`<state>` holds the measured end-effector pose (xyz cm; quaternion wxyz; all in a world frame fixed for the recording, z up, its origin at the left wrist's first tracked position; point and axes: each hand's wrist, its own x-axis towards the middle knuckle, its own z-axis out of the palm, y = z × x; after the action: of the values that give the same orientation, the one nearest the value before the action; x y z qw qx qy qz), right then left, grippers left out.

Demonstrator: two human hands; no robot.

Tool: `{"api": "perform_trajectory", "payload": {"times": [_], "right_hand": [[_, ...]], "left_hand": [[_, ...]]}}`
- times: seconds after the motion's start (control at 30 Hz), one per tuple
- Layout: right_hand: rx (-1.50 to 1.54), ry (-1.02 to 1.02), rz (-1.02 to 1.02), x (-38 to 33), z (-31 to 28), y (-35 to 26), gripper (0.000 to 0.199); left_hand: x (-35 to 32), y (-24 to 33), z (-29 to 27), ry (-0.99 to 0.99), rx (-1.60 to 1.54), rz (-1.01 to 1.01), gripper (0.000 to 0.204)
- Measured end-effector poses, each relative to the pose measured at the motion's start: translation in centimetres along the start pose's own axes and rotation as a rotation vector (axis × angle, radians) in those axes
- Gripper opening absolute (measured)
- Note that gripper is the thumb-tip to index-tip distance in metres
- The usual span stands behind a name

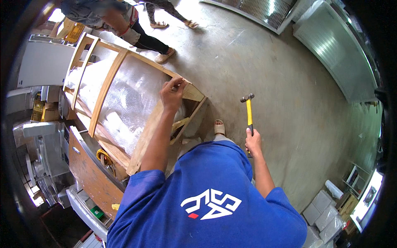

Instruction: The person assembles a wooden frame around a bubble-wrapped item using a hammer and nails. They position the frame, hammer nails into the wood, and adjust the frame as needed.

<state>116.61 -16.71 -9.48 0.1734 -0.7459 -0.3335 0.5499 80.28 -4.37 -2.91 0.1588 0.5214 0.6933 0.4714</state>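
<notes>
1 wide fisheye view looks down from the wearer's head, the blue shirt near, the grey floor farther off.

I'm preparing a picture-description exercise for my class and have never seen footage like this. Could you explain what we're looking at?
There is no machine here: a person works with bare hands. The single picture comes from a wide fisheye camera on that person's head, looking down, so straight edges bend and the rim is dark. The blue shirt is the wearer's own. The right hand grips a hammer with a yellow and black handle, head upward in the picture. The left hand is at a corner of a wooden crate; anything pinched there is too small to tell. Inside the open frame lies a bundle in bubble wrap. Beyond the crate is another person.
</notes>
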Motion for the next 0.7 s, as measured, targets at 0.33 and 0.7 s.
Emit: {"api": "perform_trajectory", "payload": {"times": [0.33,0.7], "right_hand": [[-0.123,-0.055,-0.588,1.2,4.5,-6.0,0.03],[-0.249,-0.219,-0.603,-5.0,6.4,-14.6,0.041]], "left_hand": [[-0.3,1.4,-0.8,-0.045,0.287,0.155,0.017],[0.0,-0.1,-0.2,0.073,0.278,0.181,0.01]]}}
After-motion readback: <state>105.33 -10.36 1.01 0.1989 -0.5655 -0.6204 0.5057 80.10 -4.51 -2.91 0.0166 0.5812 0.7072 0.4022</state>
